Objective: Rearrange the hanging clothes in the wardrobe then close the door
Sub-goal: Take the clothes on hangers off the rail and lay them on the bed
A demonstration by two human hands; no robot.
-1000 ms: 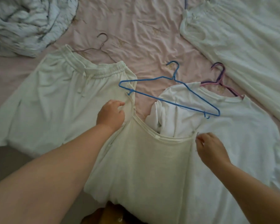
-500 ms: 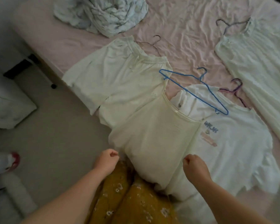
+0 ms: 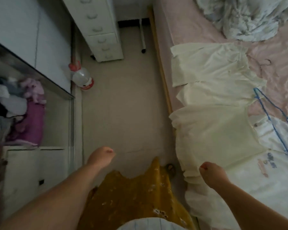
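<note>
In the head view, the left hand point(image 3: 101, 156) and the right hand point(image 3: 212, 174) are both seen with fingers curled and nothing held, while the pale garments point(image 3: 213, 130) are laid flat on the bed point(image 3: 181, 22), the lowest one draped past its edge, and the open wardrobe point(image 3: 40, 105) is seen at the left. The blue hanger point(image 3: 273, 123) is rested loose on top of the clothes, so it could be dragged off, or the overhanging top pulled to the floor, if 1 garment is lifted carelessly.

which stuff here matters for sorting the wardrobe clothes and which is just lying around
For the job: cream garments on the bed, blue hanger, printed white shirt, open wardrobe.

Lying about: plastic bottle, white drawer unit, crumpled bedding.
</note>
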